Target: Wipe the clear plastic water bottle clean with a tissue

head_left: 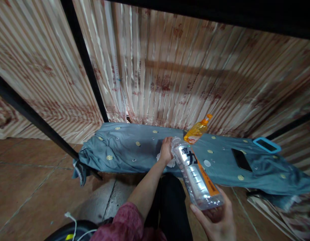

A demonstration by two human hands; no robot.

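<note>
one clear bottle [196, 175] labelled "魔力" in right hand [217, 221] fingers; left hand [166, 150] fingers clutch white tissue [170, 162].

The orange bottle [197, 130] lies on the cloth [124, 147], left of the phone [241, 160].

My right hand [217, 219] held a big clear bottle [196, 174] by its bottom. My left hand [166, 150] pressed a white cloth [170, 162] on the blue sheet [134, 150]. An orange bottle [198, 130] and a black phone [241, 160] lay nearby.
</note>
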